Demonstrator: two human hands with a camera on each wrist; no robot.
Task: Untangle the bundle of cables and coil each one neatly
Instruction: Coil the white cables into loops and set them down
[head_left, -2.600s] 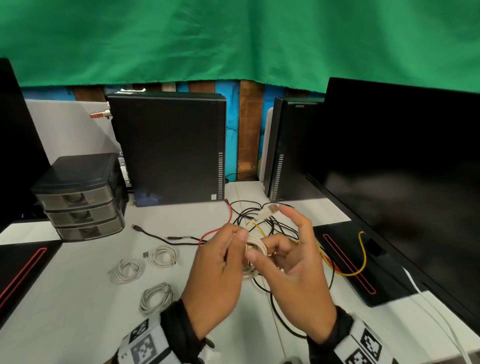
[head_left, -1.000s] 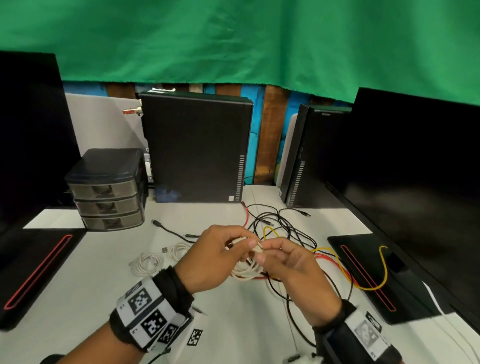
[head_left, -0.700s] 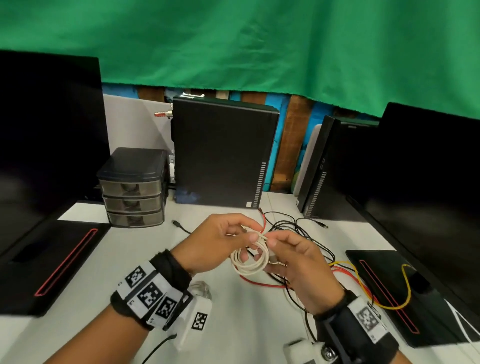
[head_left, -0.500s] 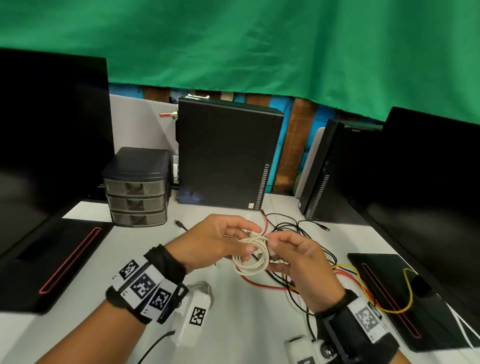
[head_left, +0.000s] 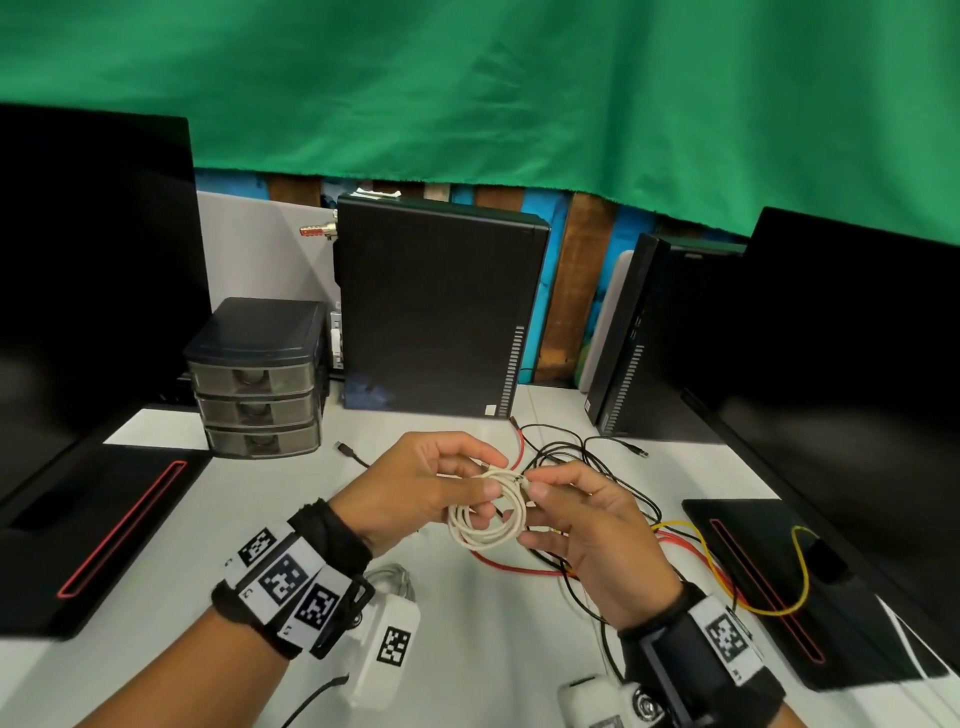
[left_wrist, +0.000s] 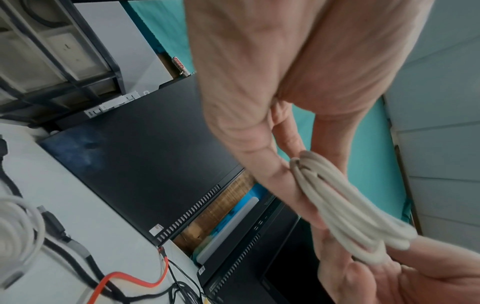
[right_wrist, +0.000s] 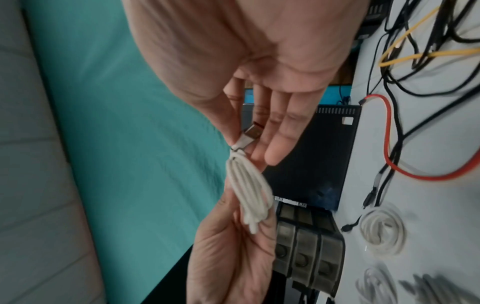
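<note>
A white cable (head_left: 488, 514) is wound into a small coil and held above the table between both hands. My left hand (head_left: 493, 474) pinches the coil's left side between thumb and fingers; the strands (left_wrist: 345, 207) run across its fingertips. My right hand (head_left: 537, 486) pinches the coil's USB plug (right_wrist: 250, 133) at the top right of the loop, its other fingers straight. Behind the hands a tangle of black, red and yellow cables (head_left: 587, 452) lies on the white table (head_left: 208, 519).
A coiled white cable (head_left: 389, 577) lies under my left wrist, and others (right_wrist: 381, 228) show in the right wrist view. A drawer unit (head_left: 260, 379), two black computer towers (head_left: 436, 312) (head_left: 639, 338) and monitors (head_left: 78, 291) (head_left: 841, 389) ring the table.
The right hand has brought the plug end, earlier held out beyond the coil, in against the loop. Both hands keep hold of the white coil. The head view has swung left.
</note>
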